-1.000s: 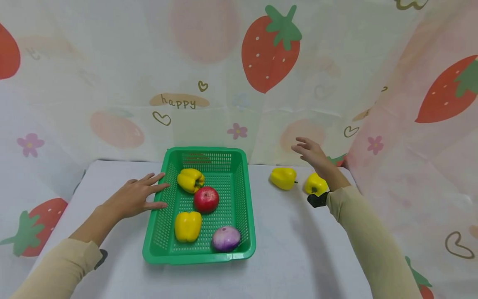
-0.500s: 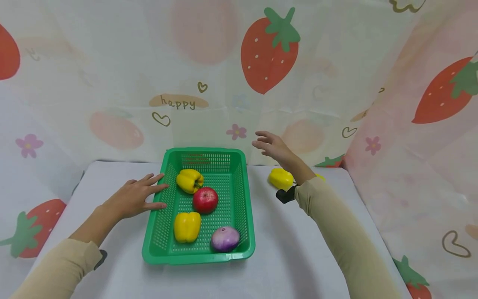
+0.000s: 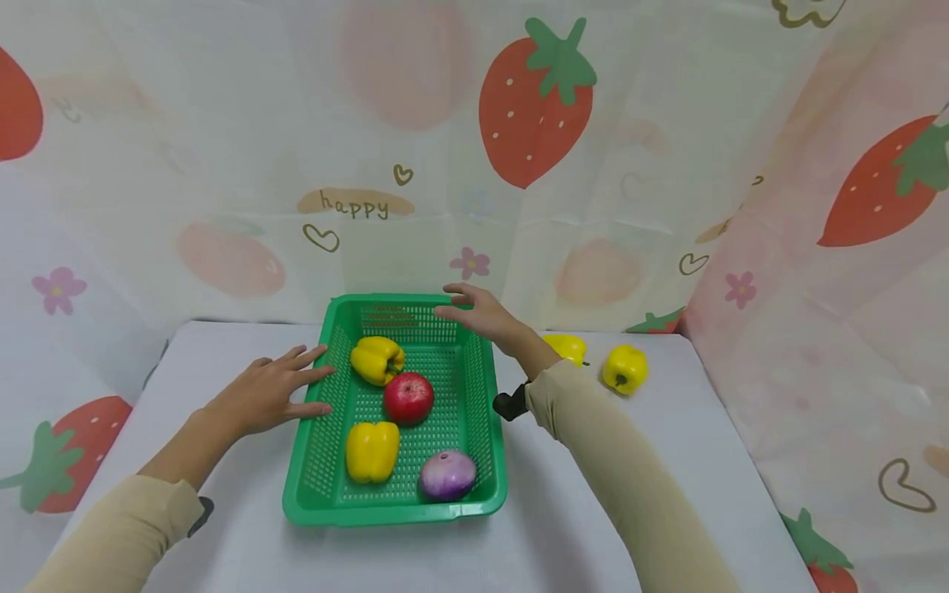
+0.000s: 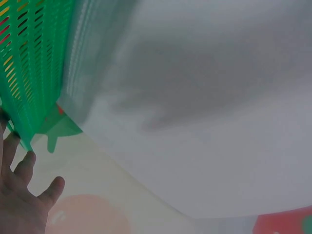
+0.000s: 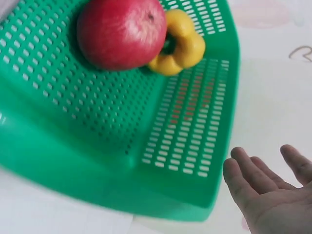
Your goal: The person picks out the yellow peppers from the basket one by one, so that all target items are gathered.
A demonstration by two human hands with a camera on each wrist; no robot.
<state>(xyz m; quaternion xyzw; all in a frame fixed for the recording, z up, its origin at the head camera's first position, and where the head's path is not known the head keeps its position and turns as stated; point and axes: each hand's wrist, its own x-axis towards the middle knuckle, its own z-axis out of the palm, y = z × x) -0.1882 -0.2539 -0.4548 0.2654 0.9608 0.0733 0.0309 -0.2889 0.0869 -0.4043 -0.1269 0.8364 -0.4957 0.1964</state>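
A green plastic basket [image 3: 396,515] with slotted walls stands on the table. Inside lie two yellow bell peppers, one at the back [image 3: 376,360] and one nearer the front [image 3: 372,452], plus a red pomegranate-like fruit [image 3: 409,399] and a purple-white round vegetable [image 3: 448,475]. My left hand [image 3: 274,389] rests with spread fingers at the basket's left rim. Over the back right corner hovers my right hand [image 3: 482,315], its fingers extended and holding nothing; the right wrist view shows this hand [image 5: 273,190] beside the rim.
Two more yellow peppers lie on the white table right of the basket: one [image 3: 567,347] partly hidden by my right forearm, the other [image 3: 625,369] farther right. A strawberry-printed cloth [image 3: 415,247] hangs behind the table and along its sides.
My right hand has swept left, from above the loose peppers to the basket's back right corner. The left hand and the things in the basket have stayed put.
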